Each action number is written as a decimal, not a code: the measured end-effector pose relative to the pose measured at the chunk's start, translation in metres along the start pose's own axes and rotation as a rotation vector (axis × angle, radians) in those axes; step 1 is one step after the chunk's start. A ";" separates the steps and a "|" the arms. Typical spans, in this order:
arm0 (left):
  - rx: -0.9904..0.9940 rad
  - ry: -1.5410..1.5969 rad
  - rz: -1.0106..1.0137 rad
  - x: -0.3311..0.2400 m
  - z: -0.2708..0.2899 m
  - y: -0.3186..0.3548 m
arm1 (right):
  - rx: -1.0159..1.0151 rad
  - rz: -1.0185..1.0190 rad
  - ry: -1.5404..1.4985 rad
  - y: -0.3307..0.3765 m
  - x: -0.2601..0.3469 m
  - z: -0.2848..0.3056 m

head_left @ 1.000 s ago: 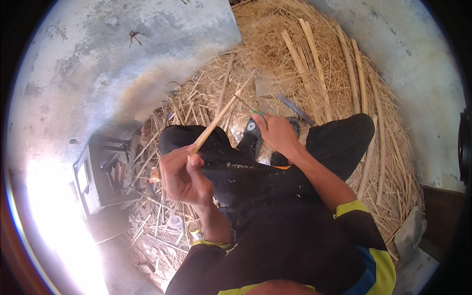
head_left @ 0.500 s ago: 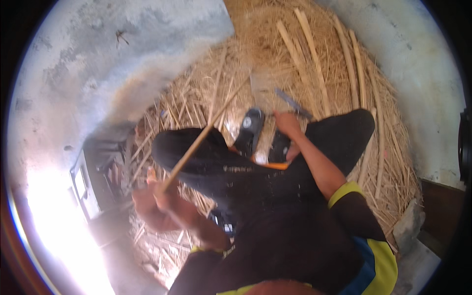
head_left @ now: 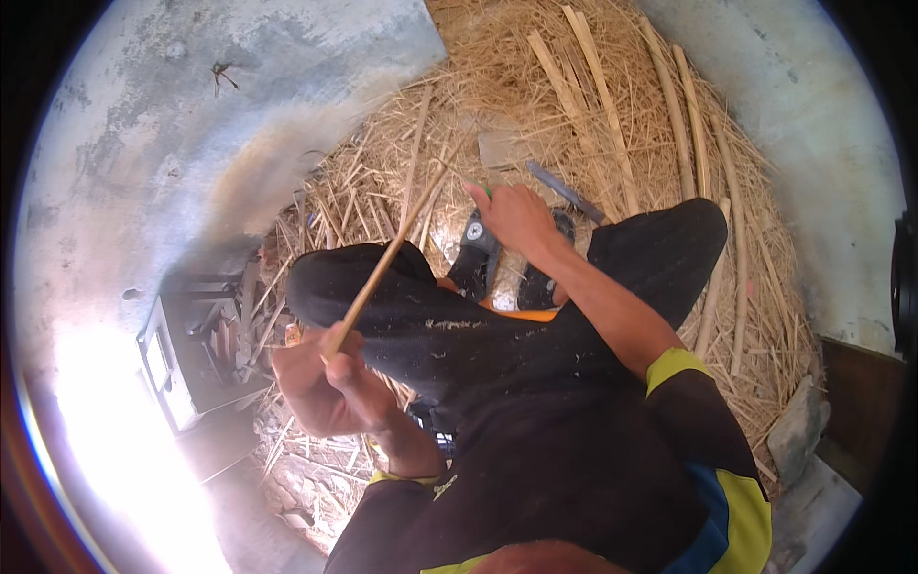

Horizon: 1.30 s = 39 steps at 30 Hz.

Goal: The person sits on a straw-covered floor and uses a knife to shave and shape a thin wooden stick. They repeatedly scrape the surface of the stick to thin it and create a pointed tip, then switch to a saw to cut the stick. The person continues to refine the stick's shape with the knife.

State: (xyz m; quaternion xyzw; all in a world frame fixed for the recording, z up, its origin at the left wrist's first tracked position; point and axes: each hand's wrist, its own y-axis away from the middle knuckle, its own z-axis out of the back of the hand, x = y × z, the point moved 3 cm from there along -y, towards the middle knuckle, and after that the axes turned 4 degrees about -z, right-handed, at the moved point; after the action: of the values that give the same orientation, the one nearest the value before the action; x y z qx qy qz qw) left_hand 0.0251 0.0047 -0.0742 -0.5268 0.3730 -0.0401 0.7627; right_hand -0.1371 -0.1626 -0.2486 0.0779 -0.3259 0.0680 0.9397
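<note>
A long, slender bamboo stick (head_left: 387, 258) slants up and away across my left thigh. My left hand (head_left: 330, 387) is closed on its near end, pinching it between thumb and fingers. Close to the stick's far tip is my right hand (head_left: 521, 222), its fingers curled around a thin tool (head_left: 488, 189) of which only a green bit shows. A fine dark line runs from these fingers toward the stick's tip; whether they touch I cannot tell. Beyond my right wrist lies a flat grey blade-like bar (head_left: 566, 191), partly over the shavings.
Straw-like shavings (head_left: 459, 67) and split strips cover the floor. Long bamboo poles (head_left: 669, 105) lie at the right. My dark sandals (head_left: 475, 253) are between my crossed legs, by an orange strip (head_left: 526, 314). A stone (head_left: 798, 426) sits at right; walls (head_left: 316, 96) curve around.
My right hand has moved up and left, from beside the sandals to near the stick's far tip. The stick's far end has drawn back slightly toward me; my left hand still grips it.
</note>
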 end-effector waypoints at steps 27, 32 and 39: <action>0.115 0.177 0.088 0.012 -0.003 0.027 | -0.321 0.208 0.159 0.008 0.005 -0.015; 0.066 0.106 0.084 0.008 -0.002 0.027 | -0.298 0.159 0.234 0.010 0.006 -0.018; -0.080 0.092 0.135 0.003 0.020 0.011 | 0.032 -0.431 0.248 -0.017 -0.154 0.009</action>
State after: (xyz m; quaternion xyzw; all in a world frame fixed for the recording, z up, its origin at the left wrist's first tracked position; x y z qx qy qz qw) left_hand 0.0355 0.0234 -0.0812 -0.5279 0.4436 0.0024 0.7242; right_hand -0.2599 -0.1925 -0.3394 0.1515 -0.1829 -0.1197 0.9640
